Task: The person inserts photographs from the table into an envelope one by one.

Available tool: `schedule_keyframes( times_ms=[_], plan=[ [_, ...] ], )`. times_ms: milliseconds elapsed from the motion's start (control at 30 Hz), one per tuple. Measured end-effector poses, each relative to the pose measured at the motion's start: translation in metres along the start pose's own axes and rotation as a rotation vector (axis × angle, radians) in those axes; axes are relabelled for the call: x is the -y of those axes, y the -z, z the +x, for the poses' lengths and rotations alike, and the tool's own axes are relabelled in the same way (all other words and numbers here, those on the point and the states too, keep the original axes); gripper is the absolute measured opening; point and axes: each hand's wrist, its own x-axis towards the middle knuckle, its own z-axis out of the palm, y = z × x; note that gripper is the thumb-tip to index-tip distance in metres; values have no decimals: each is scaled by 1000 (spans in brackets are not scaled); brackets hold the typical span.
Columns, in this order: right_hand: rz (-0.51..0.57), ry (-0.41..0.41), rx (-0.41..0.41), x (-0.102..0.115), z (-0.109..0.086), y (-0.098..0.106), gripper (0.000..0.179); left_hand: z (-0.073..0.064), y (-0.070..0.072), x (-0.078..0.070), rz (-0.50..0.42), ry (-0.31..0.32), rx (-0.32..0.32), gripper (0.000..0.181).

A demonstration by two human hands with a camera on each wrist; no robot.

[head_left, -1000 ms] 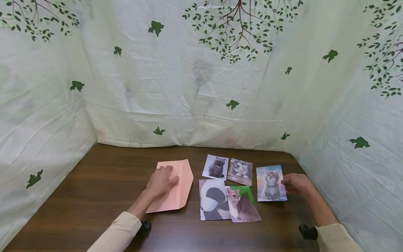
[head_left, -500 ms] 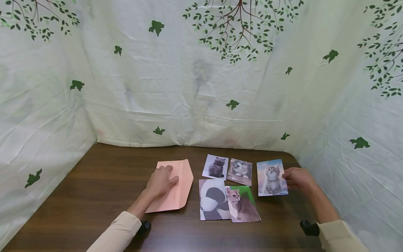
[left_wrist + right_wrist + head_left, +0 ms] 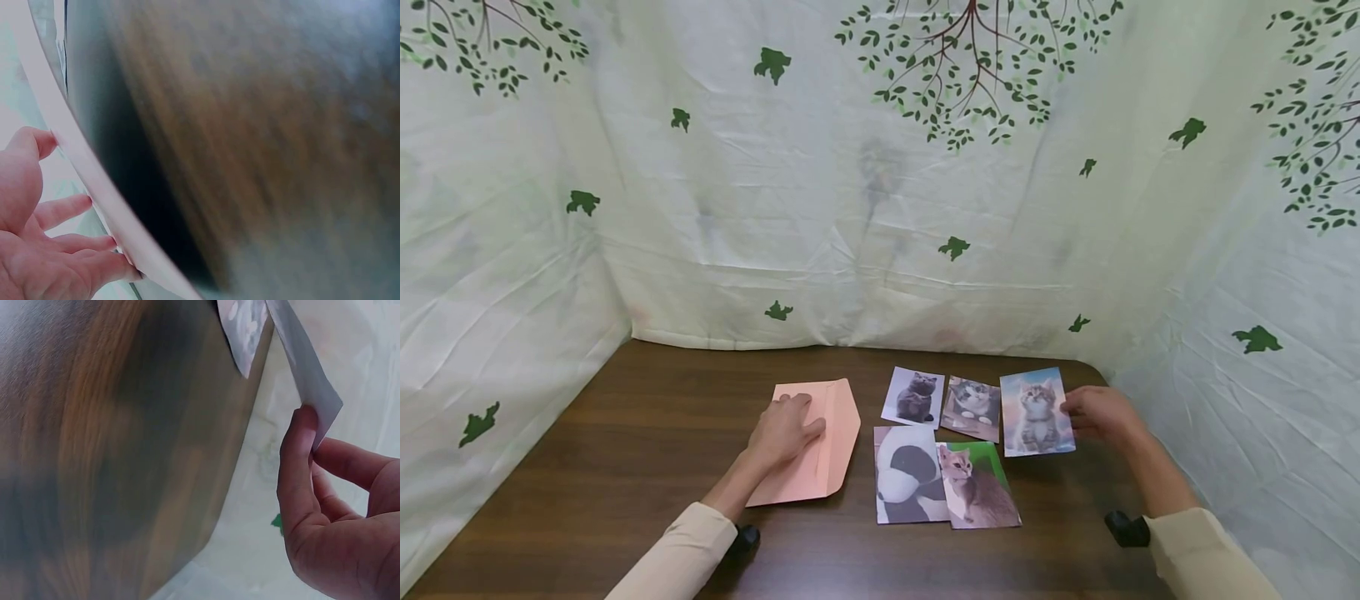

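Note:
A pink envelope [image 3: 838,433] with its flap unfolded to the right lies on the table left of centre. My left hand [image 3: 784,432] rests on it with fingers spread; in the left wrist view, several fingertips [image 3: 87,201] touch its surface. At the right, my right hand [image 3: 1105,414] pinches the right edge of a kitten photo [image 3: 1037,412] with a blue and pink background. The right wrist view shows this photo [image 3: 306,359] edge-on, raised off the tabletop, between thumb and fingers. Its left edge sits right beside a photo of a grey and white cat [image 3: 972,408].
A dark grey cat photo [image 3: 914,397] lies at the back of the brown wooden table [image 3: 647,467]. Nearer me are a black-and-white picture [image 3: 910,475] and a brown cat photo with green background [image 3: 981,492], their edges overlapping. A leaf-print cloth [image 3: 737,208] surrounds the table.
My right hand has moved the kitten photo away from me and then to the left, close to the grey and white cat photo. The left hand and envelope have stayed put.

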Motion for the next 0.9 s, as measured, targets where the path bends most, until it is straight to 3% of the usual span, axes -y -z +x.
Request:
schedule_keyframes(
  times_ms=[367,900],
  plan=[
    [50,63,38,15,2,-17,43,0,-1,1,-9,19,10,52],
    [81,101,74,40,4,-49,39,1,-2,2,-9,-15,-20,52]
  ],
)
